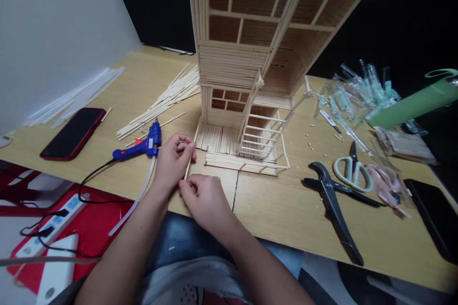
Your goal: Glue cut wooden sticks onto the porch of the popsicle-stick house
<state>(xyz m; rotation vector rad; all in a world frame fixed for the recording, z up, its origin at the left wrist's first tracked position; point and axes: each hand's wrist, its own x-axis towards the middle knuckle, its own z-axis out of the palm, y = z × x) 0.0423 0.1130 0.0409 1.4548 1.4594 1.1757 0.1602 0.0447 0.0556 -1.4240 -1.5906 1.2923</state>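
A thin wooden stick (188, 167) runs between my two hands at the table's front edge. My left hand (175, 157) is closed on its upper part, close to the front left corner of the stick house's base. Lower down, my right hand (204, 195) pinches the near end of the same stick. Just beyond them stands a model house (232, 64) built of thin wooden sticks, with a stick staircase (263, 133) and a low porch railing (241, 164). To the left of my left hand lies a blue glue gun (143, 145) with a clear glue stick (138, 202) trailing from it.
Loose sticks (164, 100) lie left of the house. A phone (73, 133) rests further left, beside white strips (86, 93). On the right are a pipe cutter (334, 205), scissors (352, 171), plastic wrappers (358, 90) and another dark phone (432, 217). A power strip (53, 226) sits below, left.
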